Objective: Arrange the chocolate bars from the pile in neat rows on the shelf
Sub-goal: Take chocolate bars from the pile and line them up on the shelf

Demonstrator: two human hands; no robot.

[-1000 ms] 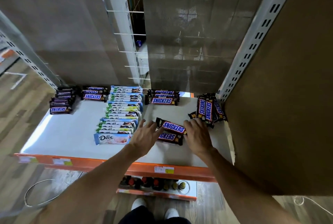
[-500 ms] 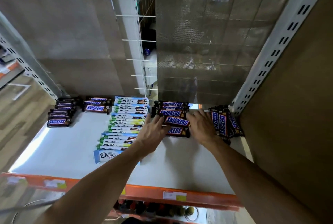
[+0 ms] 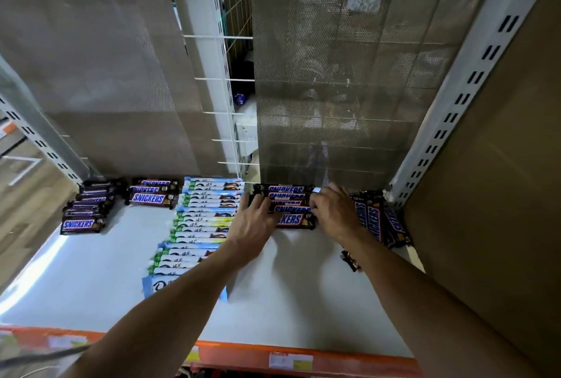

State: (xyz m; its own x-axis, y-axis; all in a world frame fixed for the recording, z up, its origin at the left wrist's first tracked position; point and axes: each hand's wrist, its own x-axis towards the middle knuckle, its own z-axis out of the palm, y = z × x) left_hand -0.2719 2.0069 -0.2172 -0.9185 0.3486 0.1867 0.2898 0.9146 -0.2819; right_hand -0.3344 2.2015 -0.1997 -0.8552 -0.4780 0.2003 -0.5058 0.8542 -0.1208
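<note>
**Q:** Where is the work item?
**A:** From where I stand, the centre row [image 3: 288, 200] of Snickers bars lies at the far edge of the shelf [image 3: 91, 286], against the mesh back panel [image 3: 334, 74]. Both hands are on it.

**Q:** Which way do the bars point?
**A:** Each bar's long axis runs left–right, label up, with the lettering reading left to right. The bars overlap one another from far to near. The pile [image 3: 376, 219] sits just right of the row, beside the slotted upright [image 3: 473, 80]. Its bars run near–far, so their lettering is turned sideways.

**Q:** What is the state of the hands?
**A:** Left hand [image 3: 255, 219]: fingers extended and slightly spread, laid on the left ends of the row. Right hand [image 3: 334, 210]: fingers bent, tips against the right ends. Whether they pinch a wrapper cannot be told.

**Q:** How many of each?
**A:**
- Centre row: five labels visible.
- Pile: three labels readable.
- Short row [image 3: 151, 195], left of the Dove column [image 3: 206, 216]: three bars, long axes left–right.
- Far-left column [image 3: 88, 207]: too dark for an exact count.
- Dove column: the left forearm covers its near end, so no exact count is possible.
- Loose bar [image 3: 350, 259]: one, partly visible beside the right forearm, nearer than the pile.
</note>
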